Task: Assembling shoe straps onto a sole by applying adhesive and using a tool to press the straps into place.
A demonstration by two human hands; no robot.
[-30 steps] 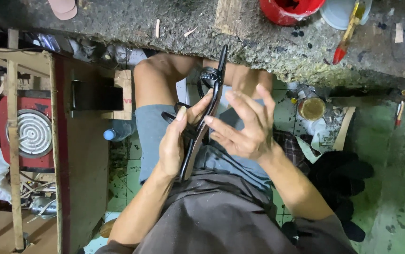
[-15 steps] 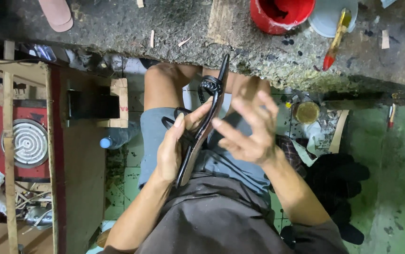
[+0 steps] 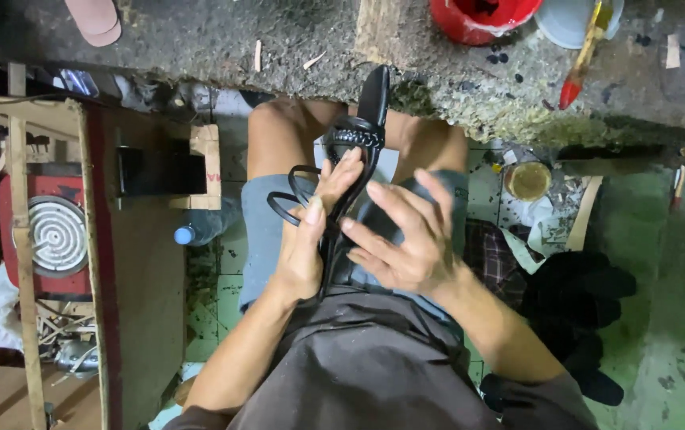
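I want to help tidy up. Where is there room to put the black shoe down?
Bare bench shows between the pink sole and the red bucket. Green floor right of the black cloth is open. Around the bucket, brush and small tin it is crowded.

Left hand (image 3: pixel 311 239): forearm comes up from lower left, wrist straight, palm facing right against the black sandal (image 3: pixel 354 159), fingers extended upward along its left side, thumb tucked behind. Right hand (image 3: pixel 406 239): forearm enters from lower right, wrist bent inward, palm down just right of the sandal, fingers spread and loosely extended, fingertips touching its edge. Both hands sit over the lap, nearly meeting at the sandal's lower end.
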